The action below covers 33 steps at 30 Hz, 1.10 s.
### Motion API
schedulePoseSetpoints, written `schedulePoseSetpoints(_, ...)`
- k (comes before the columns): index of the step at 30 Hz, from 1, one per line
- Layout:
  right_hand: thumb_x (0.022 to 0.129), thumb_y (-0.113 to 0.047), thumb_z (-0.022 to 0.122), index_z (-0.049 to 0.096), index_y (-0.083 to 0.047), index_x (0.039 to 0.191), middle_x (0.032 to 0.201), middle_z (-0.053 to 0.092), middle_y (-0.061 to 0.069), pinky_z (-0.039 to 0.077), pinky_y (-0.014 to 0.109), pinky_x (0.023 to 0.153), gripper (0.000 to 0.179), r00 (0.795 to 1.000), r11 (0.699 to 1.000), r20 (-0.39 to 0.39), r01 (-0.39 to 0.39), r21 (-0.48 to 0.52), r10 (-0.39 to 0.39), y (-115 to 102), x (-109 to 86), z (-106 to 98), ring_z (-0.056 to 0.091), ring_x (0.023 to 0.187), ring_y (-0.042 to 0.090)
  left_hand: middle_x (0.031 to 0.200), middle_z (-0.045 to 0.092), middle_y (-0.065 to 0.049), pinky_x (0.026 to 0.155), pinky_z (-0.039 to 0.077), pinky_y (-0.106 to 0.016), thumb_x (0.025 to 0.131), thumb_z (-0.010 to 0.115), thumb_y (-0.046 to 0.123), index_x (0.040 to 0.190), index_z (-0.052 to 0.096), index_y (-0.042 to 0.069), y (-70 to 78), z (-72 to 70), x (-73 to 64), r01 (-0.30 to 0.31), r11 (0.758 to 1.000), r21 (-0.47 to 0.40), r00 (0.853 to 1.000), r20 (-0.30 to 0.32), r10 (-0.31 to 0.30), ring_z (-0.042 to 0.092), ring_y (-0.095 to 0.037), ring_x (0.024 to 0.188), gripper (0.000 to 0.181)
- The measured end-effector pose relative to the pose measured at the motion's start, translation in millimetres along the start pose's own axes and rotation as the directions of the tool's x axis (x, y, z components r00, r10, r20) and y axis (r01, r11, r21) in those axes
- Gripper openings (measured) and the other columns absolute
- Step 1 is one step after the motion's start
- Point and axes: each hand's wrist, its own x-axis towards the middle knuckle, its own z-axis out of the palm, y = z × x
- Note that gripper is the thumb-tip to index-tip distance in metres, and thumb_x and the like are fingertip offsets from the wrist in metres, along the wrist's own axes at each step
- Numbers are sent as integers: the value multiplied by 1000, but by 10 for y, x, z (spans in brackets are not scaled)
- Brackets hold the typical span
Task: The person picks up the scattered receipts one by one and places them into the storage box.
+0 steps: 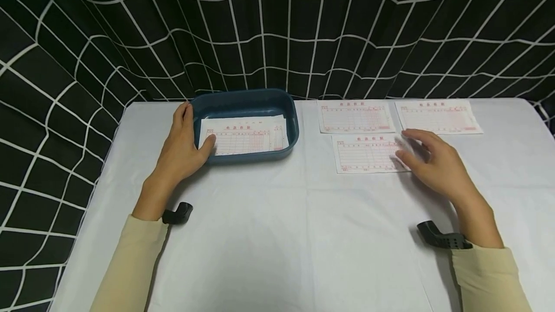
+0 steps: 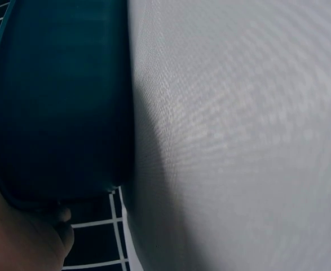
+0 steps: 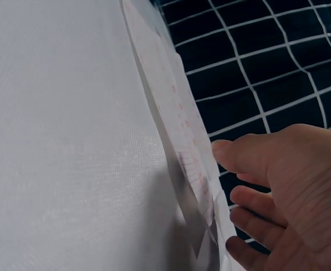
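Dk blue tray (image 1: 251, 159), wht slips (image 1: 364, 154) w/ red print, wht cloth (image 1: 251, 235), wht-grid blk backdrop (image 1: 299, 28), beige sleeves (image 1: 132, 264)

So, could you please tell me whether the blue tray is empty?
No, the head view shows printed paper slips lying inside the blue tray.

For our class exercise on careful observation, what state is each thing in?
Tray: upright, uncovered.
Tray forms: overlapping, printed side up.
Near form: printed side up, right end blurred.
Back left form: flat, printed side up.
Back right form: flat, printed side up.
Left hand: gripping the tray's left end.
Right hand: at the near form's right end; contact unclear.
Tablecloth: spread, creased.
Curtain: hanging.
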Motion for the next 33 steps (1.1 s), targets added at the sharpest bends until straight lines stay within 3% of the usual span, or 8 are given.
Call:
schedulePoseSetpoints(6, 99, -21, 74, 54, 4, 149, 155, 50, 32, 34, 69, 118, 59, 999, 1000, 44, -7, -22, 8, 17, 15, 37, 43, 146, 57, 177, 10, -21, 129, 29, -59, 100, 62, 34, 166, 14, -7, 0, -24, -15, -4, 1000, 1, 1000, -3, 4, 28, -43, 161, 92)
schedulePoseSetpoints(33, 99, -18, 74, 48, 3, 153, 157, 46, 35, 31, 70, 119, 64, 997, 998, 71, 21, -53, -18, 71, 0, 105, 40, 147, 58, 177, 11, -21, 129, 29, -59, 100, 62, 34, 166, 15, -7, -10, -2, 8, -10, 1000, -10, 1000, -9, 10, 29, -43, 161, 92)
